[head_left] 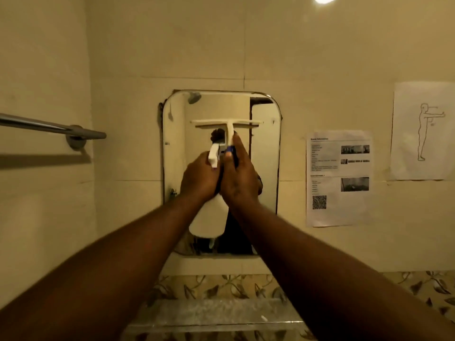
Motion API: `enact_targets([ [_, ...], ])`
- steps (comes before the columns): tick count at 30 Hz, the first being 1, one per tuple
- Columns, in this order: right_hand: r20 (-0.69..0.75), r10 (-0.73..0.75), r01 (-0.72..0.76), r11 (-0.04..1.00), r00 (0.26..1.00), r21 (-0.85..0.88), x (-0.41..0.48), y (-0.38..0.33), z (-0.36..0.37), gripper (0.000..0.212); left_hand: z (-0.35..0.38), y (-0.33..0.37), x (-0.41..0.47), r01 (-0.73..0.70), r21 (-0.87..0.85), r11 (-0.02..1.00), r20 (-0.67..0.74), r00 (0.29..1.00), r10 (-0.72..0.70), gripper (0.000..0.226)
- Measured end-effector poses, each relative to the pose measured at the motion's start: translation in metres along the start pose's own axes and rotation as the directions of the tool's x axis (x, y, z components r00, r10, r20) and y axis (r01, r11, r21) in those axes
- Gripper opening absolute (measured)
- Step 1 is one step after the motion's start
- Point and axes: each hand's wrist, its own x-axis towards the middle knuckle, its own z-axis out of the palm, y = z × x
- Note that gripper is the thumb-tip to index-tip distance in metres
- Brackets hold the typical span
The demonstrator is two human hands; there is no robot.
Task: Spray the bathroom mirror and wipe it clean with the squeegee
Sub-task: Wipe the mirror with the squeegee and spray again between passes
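Hands meet in front of the mirror (pixel 264 153). Left hand (pixel 199 179) has its fingers wrapped around a white spray bottle (pixel 209 217), whose body hangs below the fist before the mirror's lower half. Right hand (pixel 240 179) grips the squeegee (pixel 227 124) by its handle, index finger extended along it; the white blade lies level across the mirror's upper middle. A towel bar (pixel 49 127) is fixed left of the mirror, and printed sheets (pixel 338 178) hang to its right.
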Motion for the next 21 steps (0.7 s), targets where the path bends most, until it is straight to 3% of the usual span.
enact_targets([
  [7,-0.054,-0.063,0.063,0.998,0.997,0.002,0.07,-0.06,0.02,0.047,-0.036,0.044,0.067,-0.024,-0.012,1.0,-0.056,0.998,0.024,0.046],
  [21,-0.07,-0.029,0.025,0.998,0.997,-0.051,0.084,-0.046,0.034,0.05,-0.024,0.032,0.073,0.096,-0.13,0.987,0.012,0.995,-0.095,0.05],
])
